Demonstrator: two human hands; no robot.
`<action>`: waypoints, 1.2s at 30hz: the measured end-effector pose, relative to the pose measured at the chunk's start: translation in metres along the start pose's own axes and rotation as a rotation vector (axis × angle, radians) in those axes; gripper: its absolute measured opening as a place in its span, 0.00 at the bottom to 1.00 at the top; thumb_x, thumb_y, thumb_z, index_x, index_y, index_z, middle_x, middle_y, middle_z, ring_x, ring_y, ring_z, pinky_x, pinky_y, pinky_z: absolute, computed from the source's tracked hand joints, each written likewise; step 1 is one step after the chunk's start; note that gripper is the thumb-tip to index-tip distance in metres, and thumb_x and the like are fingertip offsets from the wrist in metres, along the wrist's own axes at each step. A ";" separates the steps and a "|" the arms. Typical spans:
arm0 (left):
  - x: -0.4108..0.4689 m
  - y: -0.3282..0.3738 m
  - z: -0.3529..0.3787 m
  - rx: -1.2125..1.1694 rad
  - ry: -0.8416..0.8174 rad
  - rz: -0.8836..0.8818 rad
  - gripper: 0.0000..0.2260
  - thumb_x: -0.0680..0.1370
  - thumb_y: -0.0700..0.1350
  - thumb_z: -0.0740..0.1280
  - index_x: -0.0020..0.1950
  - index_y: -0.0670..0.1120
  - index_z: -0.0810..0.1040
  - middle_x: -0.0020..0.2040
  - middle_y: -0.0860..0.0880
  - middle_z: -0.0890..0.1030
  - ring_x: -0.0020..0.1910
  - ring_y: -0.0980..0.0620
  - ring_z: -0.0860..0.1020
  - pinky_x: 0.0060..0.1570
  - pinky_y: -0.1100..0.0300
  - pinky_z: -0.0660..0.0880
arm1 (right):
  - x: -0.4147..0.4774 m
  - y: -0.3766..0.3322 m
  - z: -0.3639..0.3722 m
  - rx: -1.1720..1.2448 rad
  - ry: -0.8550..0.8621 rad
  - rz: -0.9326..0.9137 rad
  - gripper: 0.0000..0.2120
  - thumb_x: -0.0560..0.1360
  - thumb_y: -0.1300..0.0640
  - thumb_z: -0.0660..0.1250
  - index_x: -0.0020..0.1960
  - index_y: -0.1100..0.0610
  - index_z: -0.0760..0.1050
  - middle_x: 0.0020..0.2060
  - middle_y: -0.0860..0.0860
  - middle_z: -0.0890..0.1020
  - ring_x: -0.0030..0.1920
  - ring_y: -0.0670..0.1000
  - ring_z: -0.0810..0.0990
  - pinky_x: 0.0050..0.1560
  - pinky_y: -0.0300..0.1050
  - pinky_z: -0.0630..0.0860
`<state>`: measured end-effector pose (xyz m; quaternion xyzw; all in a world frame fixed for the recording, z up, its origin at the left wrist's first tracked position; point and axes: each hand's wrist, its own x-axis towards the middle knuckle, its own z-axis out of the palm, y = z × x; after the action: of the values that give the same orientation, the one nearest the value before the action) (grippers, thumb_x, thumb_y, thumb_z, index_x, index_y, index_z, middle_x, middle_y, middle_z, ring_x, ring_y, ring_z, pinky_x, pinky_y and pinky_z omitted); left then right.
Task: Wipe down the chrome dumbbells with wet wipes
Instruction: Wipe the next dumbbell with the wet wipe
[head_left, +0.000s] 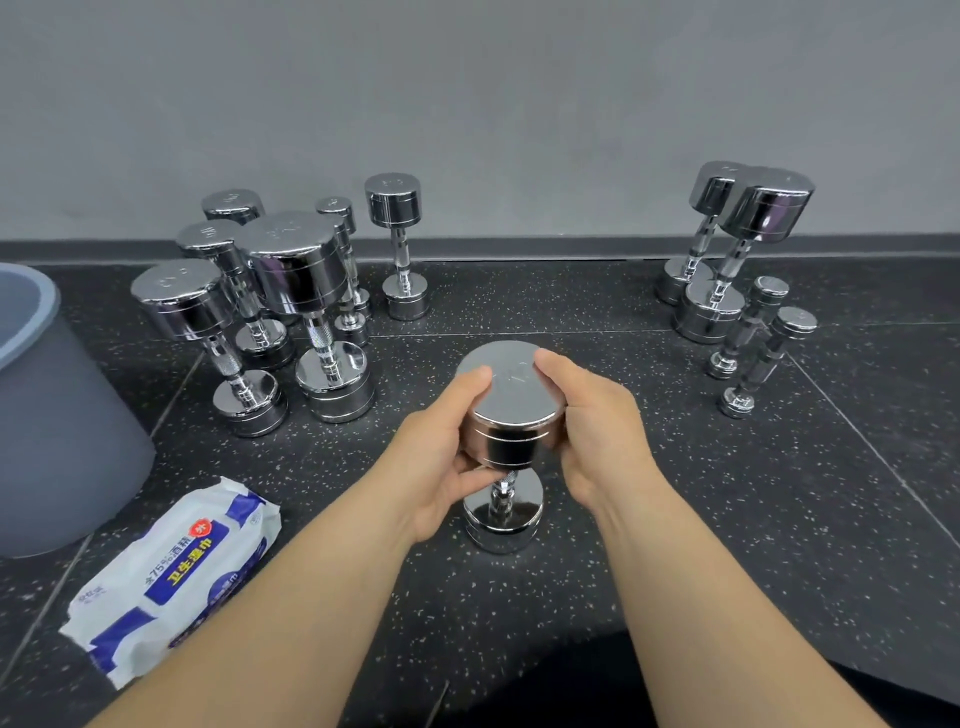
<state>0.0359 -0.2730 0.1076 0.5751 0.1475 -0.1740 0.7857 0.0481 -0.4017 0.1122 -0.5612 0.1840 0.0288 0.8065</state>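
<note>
A chrome dumbbell (511, 410) stands upright on the dark speckled floor in the middle of the view. My left hand (441, 452) grips the left side of its top head, thumb on the flat top and fingers curled under. My right hand (597, 431) grips the right side of the same head, thumb on top. A white and blue pack of wet wipes (176, 577) lies on the floor at the lower left. I see no wipe in either hand.
Several chrome dumbbells (291, 306) stand upright at the back left, and several more (737, 270) at the back right near the grey wall. A grey bin (57, 415) stands at the far left.
</note>
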 end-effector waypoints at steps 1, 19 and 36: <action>-0.001 -0.001 0.001 -0.002 -0.007 0.000 0.11 0.78 0.54 0.67 0.54 0.48 0.80 0.41 0.52 0.87 0.47 0.50 0.85 0.52 0.49 0.81 | 0.000 0.001 0.000 0.024 -0.005 -0.027 0.09 0.76 0.57 0.70 0.53 0.60 0.83 0.42 0.53 0.87 0.40 0.50 0.85 0.35 0.41 0.78; -0.002 -0.006 0.004 0.053 -0.017 0.062 0.13 0.79 0.54 0.65 0.50 0.46 0.82 0.34 0.53 0.83 0.31 0.57 0.81 0.39 0.57 0.80 | -0.021 0.017 0.005 -0.105 0.064 -0.077 0.16 0.79 0.47 0.64 0.45 0.56 0.84 0.43 0.53 0.87 0.49 0.55 0.85 0.59 0.57 0.78; 0.022 0.006 -0.028 0.139 0.020 0.203 0.22 0.72 0.55 0.72 0.60 0.44 0.76 0.57 0.43 0.83 0.53 0.48 0.83 0.53 0.52 0.81 | 0.025 0.018 0.029 -0.166 -0.170 -0.127 0.09 0.78 0.50 0.67 0.58 0.42 0.77 0.55 0.44 0.82 0.56 0.44 0.80 0.63 0.48 0.74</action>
<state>0.0574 -0.2469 0.0945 0.6418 0.0839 -0.0979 0.7560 0.0748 -0.3731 0.0968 -0.6320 0.0762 0.0400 0.7702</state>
